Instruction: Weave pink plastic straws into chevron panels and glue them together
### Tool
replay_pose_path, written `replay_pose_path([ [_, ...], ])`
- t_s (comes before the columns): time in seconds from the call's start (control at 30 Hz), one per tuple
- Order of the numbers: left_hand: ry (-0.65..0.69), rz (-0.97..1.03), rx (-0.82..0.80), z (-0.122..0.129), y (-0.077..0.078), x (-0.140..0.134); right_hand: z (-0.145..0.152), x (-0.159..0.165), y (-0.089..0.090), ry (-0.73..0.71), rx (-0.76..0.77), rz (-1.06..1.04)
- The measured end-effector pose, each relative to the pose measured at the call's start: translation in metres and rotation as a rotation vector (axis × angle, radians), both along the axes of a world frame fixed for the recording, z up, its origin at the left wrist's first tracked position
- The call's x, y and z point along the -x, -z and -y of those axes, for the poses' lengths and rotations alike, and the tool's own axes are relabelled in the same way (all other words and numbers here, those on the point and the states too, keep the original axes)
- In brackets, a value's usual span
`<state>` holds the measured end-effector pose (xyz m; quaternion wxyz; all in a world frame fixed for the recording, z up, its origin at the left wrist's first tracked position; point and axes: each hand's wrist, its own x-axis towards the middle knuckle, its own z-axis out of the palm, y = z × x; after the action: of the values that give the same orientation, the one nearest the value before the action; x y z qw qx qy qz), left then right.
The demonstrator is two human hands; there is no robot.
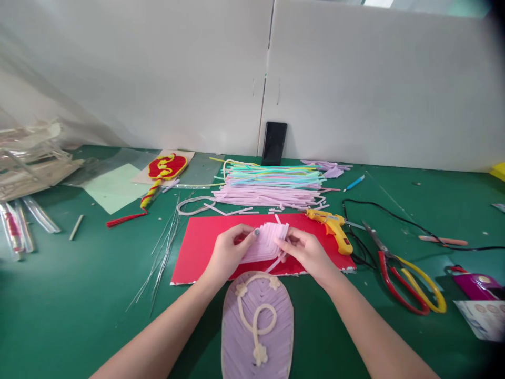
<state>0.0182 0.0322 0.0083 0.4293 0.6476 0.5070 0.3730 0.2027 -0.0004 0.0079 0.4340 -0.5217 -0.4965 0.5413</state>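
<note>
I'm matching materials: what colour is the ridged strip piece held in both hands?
The ridged strip piece is pale lilac-pink, best seen in the head view.

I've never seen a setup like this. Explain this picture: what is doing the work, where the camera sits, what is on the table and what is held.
There is no machine here, just a person's bare left hand and right hand. The single picture comes from a camera worn on the head, looking forward and down.

Both hands pinch a ribbed pink pipe-cleaner piece over a red board. Nearer the person is a purple oval panel with cream trim.

Beyond the board lie bundled pipe cleaners, with an upright phone behind. To the right are a yellow glue gun and scissors; to the left, thin wires. All this is on a green tabletop.
</note>
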Motion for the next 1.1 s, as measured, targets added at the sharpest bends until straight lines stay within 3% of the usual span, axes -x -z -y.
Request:
replay_pose_path([
  [0.4,-0.013,0.002,0.034,0.0032,-0.0023,-0.0018,0.0,-0.0013,0.0041,-0.026,-0.021,0.017],
  [0.73,0.206,0.006,0.188,-0.0008,0.0041,0.0013,-0.001,-0.0044,0.0034,0.037,-0.049,0.066],
  [0.93,0.04,0.239,0.363,-0.0038,0.0038,0.0022,-0.0012,-0.0056,-0.0001,0.099,-0.03,-0.071],
  [1.1,0.003,0.388,0.449,-0.0019,0.0009,-0.0002,-0.0021,-0.0038,-0.0007,0.145,-0.029,-0.179],
])
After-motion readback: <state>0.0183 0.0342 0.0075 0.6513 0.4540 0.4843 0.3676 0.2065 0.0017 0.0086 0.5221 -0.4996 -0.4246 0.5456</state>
